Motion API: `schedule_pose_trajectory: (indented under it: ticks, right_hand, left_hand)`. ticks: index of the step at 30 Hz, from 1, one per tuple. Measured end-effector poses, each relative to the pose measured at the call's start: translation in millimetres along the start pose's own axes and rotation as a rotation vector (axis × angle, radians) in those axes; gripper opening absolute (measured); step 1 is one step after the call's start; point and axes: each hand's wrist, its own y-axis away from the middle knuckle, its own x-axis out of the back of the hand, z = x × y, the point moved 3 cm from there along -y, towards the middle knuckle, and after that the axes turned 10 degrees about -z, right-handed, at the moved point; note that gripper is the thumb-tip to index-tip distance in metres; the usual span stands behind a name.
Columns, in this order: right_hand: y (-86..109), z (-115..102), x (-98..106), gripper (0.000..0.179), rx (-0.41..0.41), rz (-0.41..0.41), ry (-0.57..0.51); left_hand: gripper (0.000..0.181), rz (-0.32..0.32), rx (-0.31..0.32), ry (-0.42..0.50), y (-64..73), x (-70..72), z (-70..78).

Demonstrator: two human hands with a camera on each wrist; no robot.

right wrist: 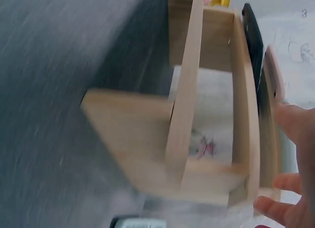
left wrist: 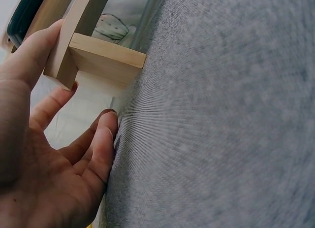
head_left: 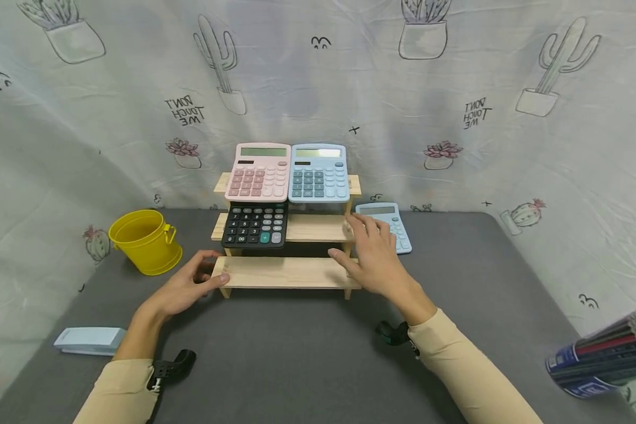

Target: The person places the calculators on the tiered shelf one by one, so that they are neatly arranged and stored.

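Note:
A three-tier wooden stand (head_left: pixel 283 272) stands on the grey table. My left hand (head_left: pixel 182 285) pinches the left end of its lowest board, thumb on top and index fingertip at the board's edge in the left wrist view. At the stand's right end is my right hand (head_left: pixel 373 253), fingers spread and loosely bent beside the middle tier, holding nothing. The top tier carries a pink calculator (head_left: pixel 258 172) and a blue calculator (head_left: pixel 318 173), leaning back side by side. A black calculator (head_left: pixel 254 225) rests on the left of the middle tier.
Another blue calculator (head_left: pixel 400 235) lies behind my right hand, partly hidden by it. A yellow bucket (head_left: pixel 148 244) stands at the left, with a pale blue stapler-like object (head_left: pixel 90 340) nearer. A tub of pencils (head_left: pixel 604 353) is at the right. Behind hangs a printed curtain (head_left: pixel 297 76).

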Motion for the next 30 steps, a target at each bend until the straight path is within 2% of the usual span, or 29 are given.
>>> schedule_pose_trajectory:
  ticks: [8,15,21,26,30]
  right_hand:
    - [5.8,31.4,5.0,0.079,-0.067,-0.023,0.02]
    - [6.7,55.0,-1.5,0.082,-0.143,-0.047,0.016]
    - [-5.1,76.3,-5.3,0.085,-0.185,-0.108,0.014]
    - [-12.4,87.6,-5.8,0.089,-0.255,-0.177,0.009]
    - [-15.2,96.4,-12.0,0.089,-0.29,-0.199,0.001]
  left_hand:
    - [0.075,0.002,-0.009,0.008,1.7,0.5,-3.3]
    - [0.076,0.001,0.001,-0.009,0.9,3.0,-2.6]
    - [0.076,0.002,-0.004,-0.013,0.6,4.6,0.8]
    - [0.077,-0.006,0.003,-0.012,0.5,2.9,1.4]
    - [0.076,-0.002,0.003,-0.009,-1.2,0.7,0.7]
